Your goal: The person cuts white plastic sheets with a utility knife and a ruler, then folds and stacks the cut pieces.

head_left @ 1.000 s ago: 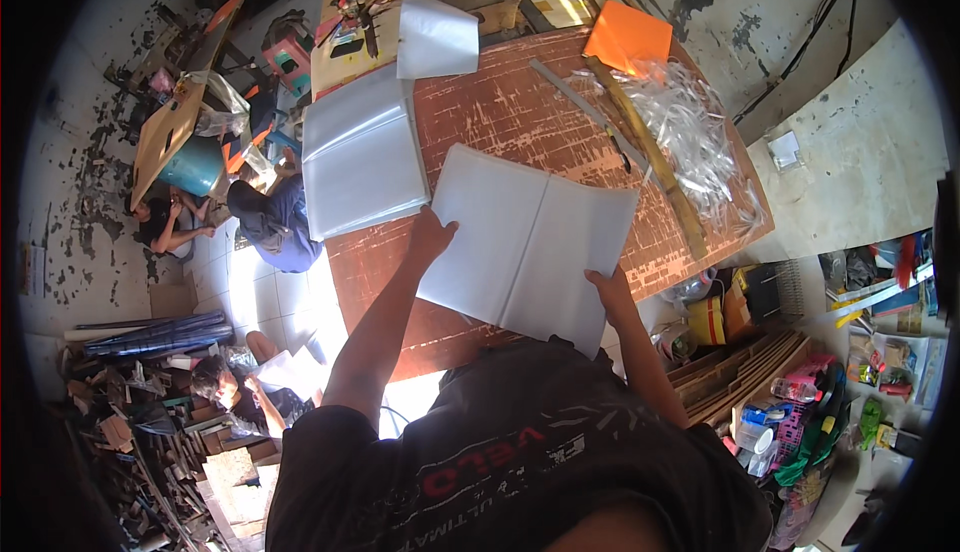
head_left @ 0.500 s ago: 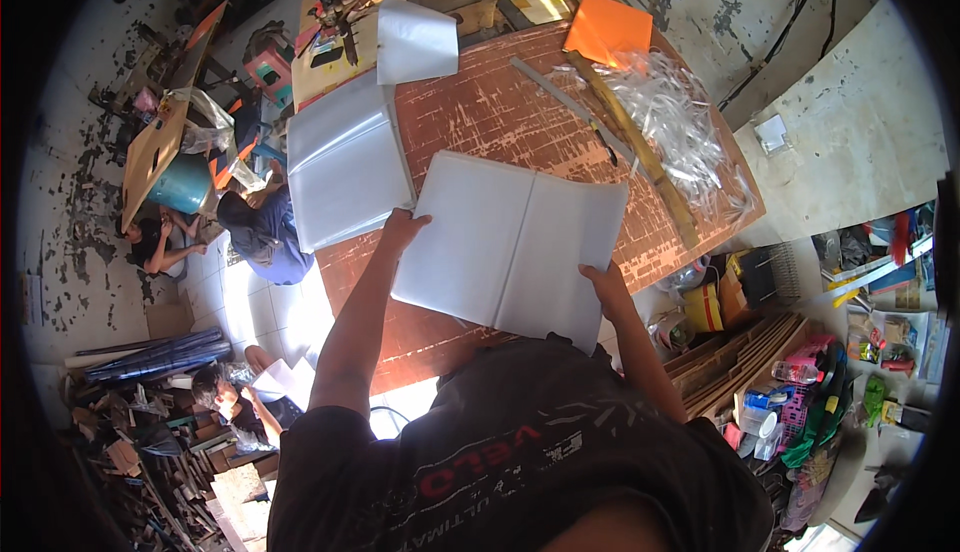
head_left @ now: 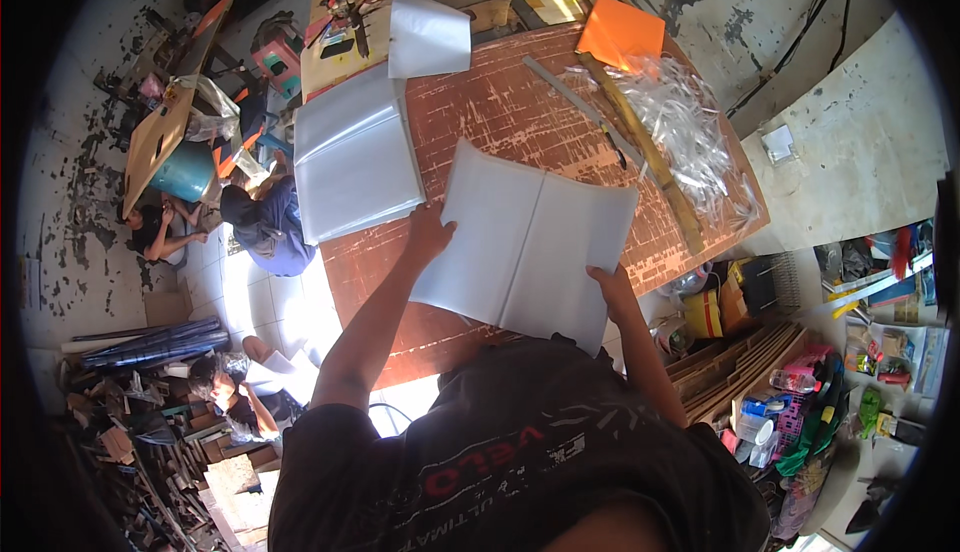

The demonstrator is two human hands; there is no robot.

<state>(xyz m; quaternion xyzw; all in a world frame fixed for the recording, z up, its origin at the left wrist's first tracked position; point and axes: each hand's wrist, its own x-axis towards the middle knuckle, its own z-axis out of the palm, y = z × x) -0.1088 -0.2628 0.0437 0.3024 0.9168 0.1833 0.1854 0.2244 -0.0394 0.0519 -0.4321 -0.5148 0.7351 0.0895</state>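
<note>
A stack of whitish translucent plastic sheets (head_left: 515, 242), with a crease down its middle, is held near my body over the near part of the brown table. My left hand (head_left: 430, 232) grips its left edge, thumb on top. On the right edge, my right hand (head_left: 610, 290) is closed the same way, its other fingers hidden beneath. The stack bows a little between the hands. Just beyond my left hand lies a larger pile of similar glossy sheets (head_left: 355, 167), and farther back a smaller whitish sheet (head_left: 430, 37).
The worn brown tabletop (head_left: 490, 102) carries a metal ruler (head_left: 575, 102), a cutter knife (head_left: 612, 144), a wooden strip (head_left: 650, 157), clear plastic scraps (head_left: 685, 122) and orange sheets (head_left: 622, 34). Several people sit on the floor at left, near wood offcuts (head_left: 130, 462). Cluttered goods (head_left: 790, 402) stand at right.
My left hand has shifted rightward with the stack's left edge, and the stack's far left corner has risen and bent inward. My right hand keeps its grip. The whole view has shifted slightly.
</note>
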